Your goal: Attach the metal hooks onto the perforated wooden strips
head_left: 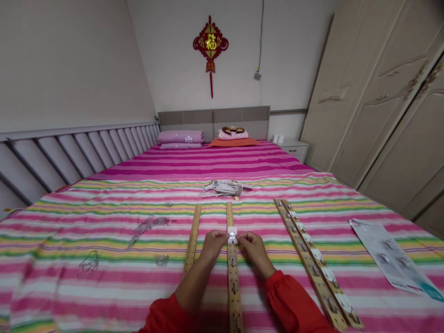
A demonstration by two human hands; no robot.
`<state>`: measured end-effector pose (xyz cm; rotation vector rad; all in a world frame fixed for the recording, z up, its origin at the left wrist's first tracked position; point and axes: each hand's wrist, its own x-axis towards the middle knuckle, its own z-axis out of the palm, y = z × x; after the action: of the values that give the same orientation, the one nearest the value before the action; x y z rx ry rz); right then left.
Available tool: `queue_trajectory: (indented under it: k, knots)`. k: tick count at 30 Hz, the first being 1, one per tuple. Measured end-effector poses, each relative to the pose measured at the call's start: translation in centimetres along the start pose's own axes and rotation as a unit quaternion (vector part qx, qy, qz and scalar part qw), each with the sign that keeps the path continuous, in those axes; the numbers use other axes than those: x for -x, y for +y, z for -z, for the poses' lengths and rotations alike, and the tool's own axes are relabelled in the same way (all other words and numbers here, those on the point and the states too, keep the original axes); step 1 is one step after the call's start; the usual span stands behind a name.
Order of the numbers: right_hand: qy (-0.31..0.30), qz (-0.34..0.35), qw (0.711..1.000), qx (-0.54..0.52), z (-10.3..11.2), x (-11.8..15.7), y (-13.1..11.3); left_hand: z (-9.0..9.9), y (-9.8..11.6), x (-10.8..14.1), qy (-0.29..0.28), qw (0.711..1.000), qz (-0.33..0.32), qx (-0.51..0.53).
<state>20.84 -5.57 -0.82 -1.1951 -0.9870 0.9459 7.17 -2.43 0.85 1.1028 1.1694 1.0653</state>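
My left hand [213, 243] and my right hand [252, 246] meet from either side over the middle wooden strip [230, 213]. Between their pinched fingertips is a small, whitish square adhesive hook [232, 237] with a shiny metal centre, held at the strip's upper part. Whether it touches the wood I cannot tell. Nearer to me, several metal hooks [233, 286] sit in a row along the same strip. Left of it lies another wooden strip [193, 236] with small holes and no hooks showing; my left forearm covers its near end.
Two wooden strips with metal hooks [301, 245] and white hooks [316, 253] lie to the right. Beyond them is a flat plastic package [391, 259]. Plastic packaging [225, 187] lies ahead, with crumpled plastic [149, 225] and a wire-like tangle [89, 262] at left, all on the striped bedsheet [114, 296].
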Motion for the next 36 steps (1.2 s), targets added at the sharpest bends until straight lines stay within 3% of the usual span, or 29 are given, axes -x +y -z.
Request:
queue_trajectory:
  k: [9, 36]
  knots:
    - [0.030, -0.017, 0.999, 0.008, -0.5, -0.8, 3.3, -0.1, -2.5, -1.6, 0.033, 0.999, 0.009, 0.000]
    - [0.051, -0.024, 0.998, 0.037, -0.5, -1.1, 5.0, -0.4, -4.0, -2.4, 0.072, 0.997, 0.012, -0.032]
